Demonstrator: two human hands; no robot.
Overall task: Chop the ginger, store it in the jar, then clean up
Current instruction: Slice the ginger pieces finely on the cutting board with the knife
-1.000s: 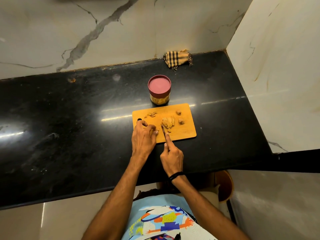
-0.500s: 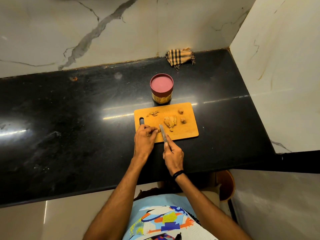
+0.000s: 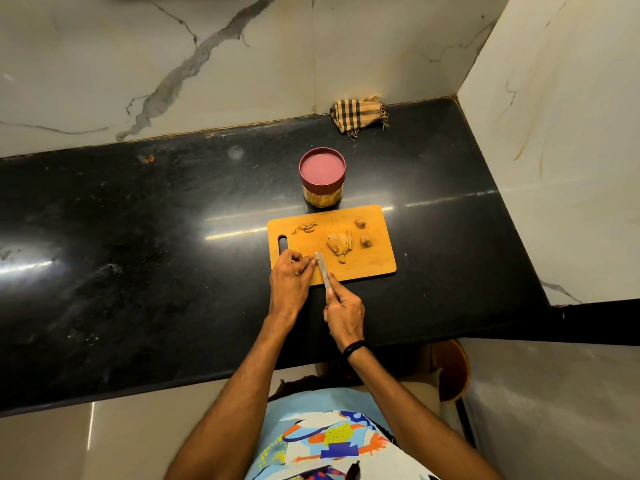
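Pinching a knobbly ginger nub (image 3: 312, 261) with the left hand (image 3: 289, 278) at 8 o'clock on the smooth rectangular wooden board (image 3: 374, 266); right hand (image 3: 344, 308) grips a flat steel knife (image 3: 322, 270) against it. Round maroon-lidded jar (image 3: 322, 174) just past the board's 12 o'clock.

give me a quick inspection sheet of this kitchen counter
surface: black counter, glossy with glare
job's things: cutting board with ginger slices, two chunks, peel scraps; jar behind it, lid on; knife
clutter: checked cloth in far corner
hands: left hand pinches a ginger piece on the board; right hand grips the knife
cables: nothing seen
surroundings: marble wall behind and right
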